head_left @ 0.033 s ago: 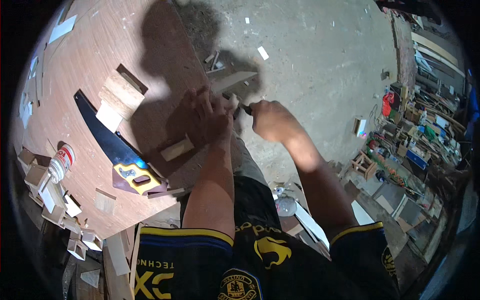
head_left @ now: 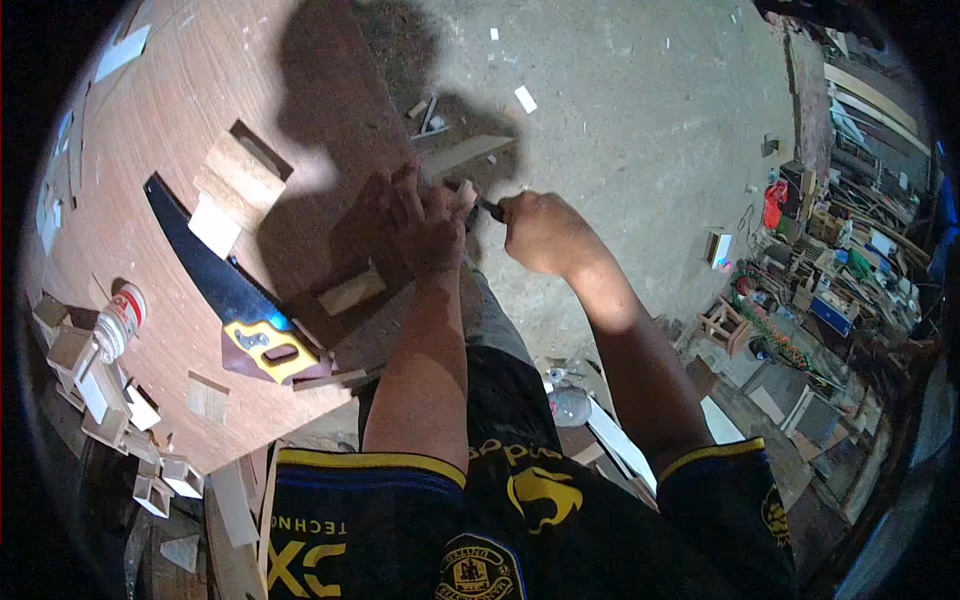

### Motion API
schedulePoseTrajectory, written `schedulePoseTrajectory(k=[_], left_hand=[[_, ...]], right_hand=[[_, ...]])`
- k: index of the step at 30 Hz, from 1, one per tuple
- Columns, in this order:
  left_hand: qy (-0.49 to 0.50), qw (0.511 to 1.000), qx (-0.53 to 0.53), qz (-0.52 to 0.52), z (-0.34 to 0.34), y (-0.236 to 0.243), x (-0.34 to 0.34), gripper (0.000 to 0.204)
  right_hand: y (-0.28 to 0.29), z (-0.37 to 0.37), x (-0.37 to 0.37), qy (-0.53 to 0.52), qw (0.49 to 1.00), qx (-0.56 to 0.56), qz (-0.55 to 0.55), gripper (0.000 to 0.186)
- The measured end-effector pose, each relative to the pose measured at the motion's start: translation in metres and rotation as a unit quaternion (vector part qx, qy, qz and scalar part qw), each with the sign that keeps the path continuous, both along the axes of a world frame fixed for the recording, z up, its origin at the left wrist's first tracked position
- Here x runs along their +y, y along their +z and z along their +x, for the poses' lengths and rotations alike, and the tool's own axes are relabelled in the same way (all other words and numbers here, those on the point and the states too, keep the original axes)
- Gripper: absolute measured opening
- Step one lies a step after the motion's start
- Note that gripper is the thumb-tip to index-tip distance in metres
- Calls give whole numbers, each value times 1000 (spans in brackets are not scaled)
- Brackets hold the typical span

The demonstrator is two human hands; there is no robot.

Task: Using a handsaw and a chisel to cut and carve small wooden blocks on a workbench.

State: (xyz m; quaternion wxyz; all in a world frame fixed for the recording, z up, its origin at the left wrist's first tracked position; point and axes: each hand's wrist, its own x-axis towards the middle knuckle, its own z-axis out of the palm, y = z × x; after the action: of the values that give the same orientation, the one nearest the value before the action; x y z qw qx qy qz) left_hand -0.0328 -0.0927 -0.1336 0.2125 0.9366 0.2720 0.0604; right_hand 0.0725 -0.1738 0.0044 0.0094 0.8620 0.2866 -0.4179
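My left hand (head_left: 425, 228) is at the right edge of the wooden work surface, its fingers bent around something small that I cannot make out; a pale tip shows beside the thumb. Just right of it, my right hand (head_left: 545, 235) is closed around a dark-handled tool (head_left: 490, 209), which points toward the left hand. The tool's working end is lost in shadow. Close to my left forearm lies a small wooden block (head_left: 352, 293). Further left, a handsaw (head_left: 205, 260) with a yellow and black handle lies flat, beside a light wooden block (head_left: 238, 180) and a white piece (head_left: 214, 226).
A white and red tub (head_left: 122, 318) stands at the left edge near several small wooden boxes (head_left: 100, 390). Offcuts (head_left: 465, 155) lie beyond my hands. On the concrete floor (head_left: 620, 130) are white scraps. Wood and clutter (head_left: 850, 250) are piled at the far right.
The whole view has shifted slightly. Both hands keep almost the same place and grip, with the right hand a touch higher in the picture.
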Motion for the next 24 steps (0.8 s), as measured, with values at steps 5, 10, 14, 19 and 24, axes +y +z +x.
schedulePoseTrajectory(k=[5,10,14,19,24], left_hand=[[-11,1000,10,13,8,-8,-14,45],[5,998,47,29,-1,-10,-9,32],[13,999,-40,27,15,-3,-13,36],[0,1000,-16,14,4,-5,-9,39],[17,998,-6,58,10,-6,-8,44]], right_hand=[[-26,5,-4,-68,995,-12,-76,26],[10,22,9,-35,994,65,-75,29],[-27,15,6,-38,993,13,-111,29],[2,26,3,37,996,48,-71,27],[-18,28,5,-19,995,50,-89,26]])
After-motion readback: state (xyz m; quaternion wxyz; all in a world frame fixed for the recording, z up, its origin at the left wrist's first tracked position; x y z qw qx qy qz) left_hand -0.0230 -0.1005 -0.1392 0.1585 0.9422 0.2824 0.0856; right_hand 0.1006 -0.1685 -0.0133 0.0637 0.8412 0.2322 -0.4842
